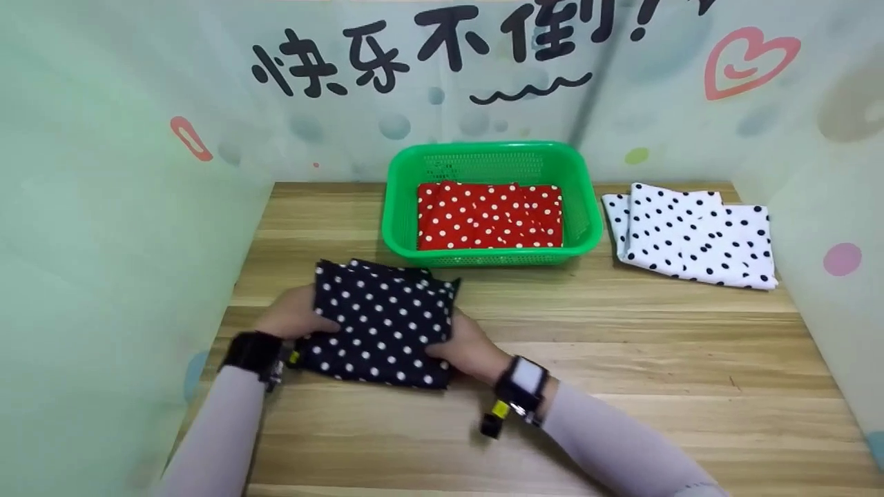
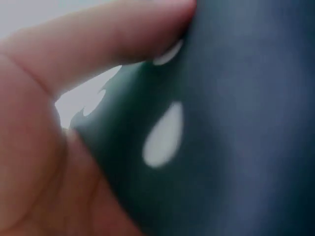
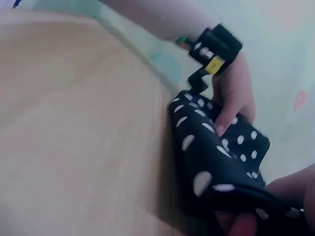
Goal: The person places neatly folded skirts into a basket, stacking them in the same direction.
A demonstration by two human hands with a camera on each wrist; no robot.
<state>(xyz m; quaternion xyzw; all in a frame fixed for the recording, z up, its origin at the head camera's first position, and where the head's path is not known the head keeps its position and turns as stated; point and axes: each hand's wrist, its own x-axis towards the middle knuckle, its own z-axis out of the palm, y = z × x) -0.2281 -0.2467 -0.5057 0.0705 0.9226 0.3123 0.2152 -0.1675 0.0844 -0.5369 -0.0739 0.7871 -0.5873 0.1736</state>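
Both hands hold a folded black cloth with white polka dots (image 1: pixel 383 324), left of centre over the table. My left hand (image 1: pixel 293 314) grips its left edge, the thumb lying on the front face and the other fingers hidden behind. At the opposite edge, my right hand (image 1: pixel 473 348) pinches it the same way. The left wrist view has the thumb and the dotted cloth (image 2: pixel 165 135) very close up. In the right wrist view the cloth (image 3: pixel 211 147) stands tilted, its folded lower side close over the wooden table, with the left hand (image 3: pixel 236 93) at its far end.
A green plastic basket (image 1: pixel 490 260) stands at the back, just beyond the black cloth, with a folded red dotted cloth (image 1: pixel 490 217) inside. To its right lies a folded white cloth with black dots (image 1: pixel 694 238). Printed curtain walls (image 1: pixel 103 241) border the wooden table (image 1: pixel 621 386).
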